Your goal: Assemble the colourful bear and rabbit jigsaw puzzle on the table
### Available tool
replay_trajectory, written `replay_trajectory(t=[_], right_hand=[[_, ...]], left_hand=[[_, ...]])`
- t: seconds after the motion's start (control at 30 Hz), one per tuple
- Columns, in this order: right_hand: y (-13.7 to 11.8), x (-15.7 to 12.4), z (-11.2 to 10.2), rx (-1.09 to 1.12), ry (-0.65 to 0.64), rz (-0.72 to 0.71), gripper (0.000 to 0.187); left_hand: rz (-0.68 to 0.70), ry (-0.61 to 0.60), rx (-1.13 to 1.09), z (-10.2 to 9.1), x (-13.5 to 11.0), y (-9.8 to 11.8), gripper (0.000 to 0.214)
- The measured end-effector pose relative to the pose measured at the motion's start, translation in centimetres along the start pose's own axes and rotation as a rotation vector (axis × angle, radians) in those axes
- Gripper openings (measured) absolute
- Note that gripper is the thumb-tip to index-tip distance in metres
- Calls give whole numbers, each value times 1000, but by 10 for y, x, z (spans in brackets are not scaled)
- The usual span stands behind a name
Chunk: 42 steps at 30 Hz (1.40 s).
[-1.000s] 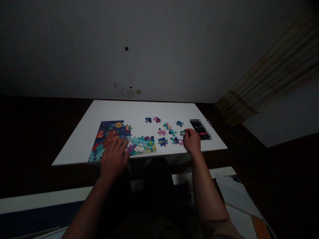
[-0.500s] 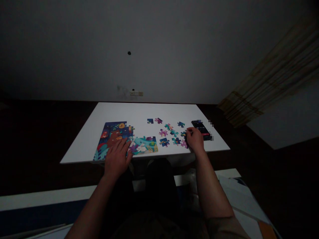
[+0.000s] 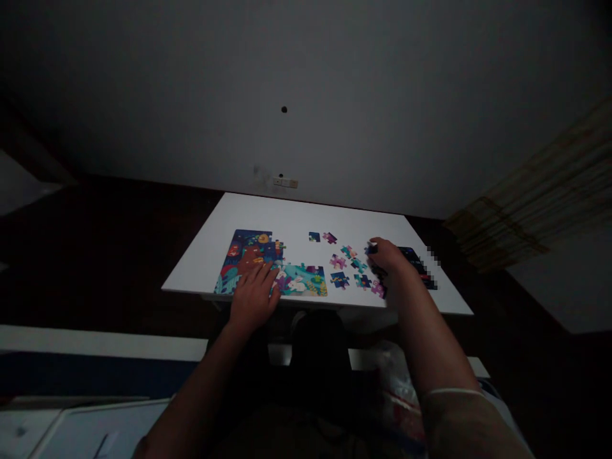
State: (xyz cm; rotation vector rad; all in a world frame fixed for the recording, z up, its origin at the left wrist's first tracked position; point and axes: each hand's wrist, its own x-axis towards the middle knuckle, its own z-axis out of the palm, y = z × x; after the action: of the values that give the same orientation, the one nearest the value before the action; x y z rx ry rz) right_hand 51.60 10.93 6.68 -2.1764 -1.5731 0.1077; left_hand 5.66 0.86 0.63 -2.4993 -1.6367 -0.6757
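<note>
The partly joined jigsaw puzzle (image 3: 248, 255), with a bear and white rabbits on it, lies at the left of the white table. My left hand (image 3: 255, 294) rests flat on its lower part, fingers stretched out and covering some of the picture. At the right, my right hand (image 3: 386, 254) has thumb and fingers pinched at a dark blue puzzle piece (image 3: 368, 250), largely hidden by the hand. Several loose pieces lie between the hands, among them a pink puzzle piece (image 3: 338, 261), a teal puzzle piece (image 3: 358, 264) and a dark blue one with yellow (image 3: 340, 280).
A phone (image 3: 421, 268) lies beyond my right wrist, partly covered by it. Toward the back of the white table (image 3: 296, 213) are a corner puzzle piece (image 3: 314, 236) and a purple piece (image 3: 329, 238). A clear plastic bag (image 3: 399, 376) is by my right leg.
My right hand has moved away from me to the dark blue piece at the back of the loose group. My left hand stays on the puzzle. The whole view has shifted and tilted.
</note>
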Motion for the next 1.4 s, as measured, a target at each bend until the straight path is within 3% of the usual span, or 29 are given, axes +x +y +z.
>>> replay_trajectory(t=[0.1,0.27,0.43,0.67,0.87,1.17,1.4], right_hand=[[-5,-3,-7,1,-91,-10,42],[-39,-15,-9,147,-55,-64,24],[-94,-25,13,473,-73,-83,19],[-144,-30,55,518,-177,-98,20],[-143,-31,72,272,-144,-122,21],[-136,-32,71,82,-214,-133,27],[-131,-34,75,32,-196,-175,34]], left_hand=[[13,17,-12,0,-1,0,46],[32,40,-18,1,-1,0,45],[34,26,-44,-2,-2,1,46],[43,17,-96,-2,-4,0,46],[79,29,-107,0,-6,-2,47],[77,72,-84,3,-6,-3,47],[89,88,-82,4,-6,-3,45]])
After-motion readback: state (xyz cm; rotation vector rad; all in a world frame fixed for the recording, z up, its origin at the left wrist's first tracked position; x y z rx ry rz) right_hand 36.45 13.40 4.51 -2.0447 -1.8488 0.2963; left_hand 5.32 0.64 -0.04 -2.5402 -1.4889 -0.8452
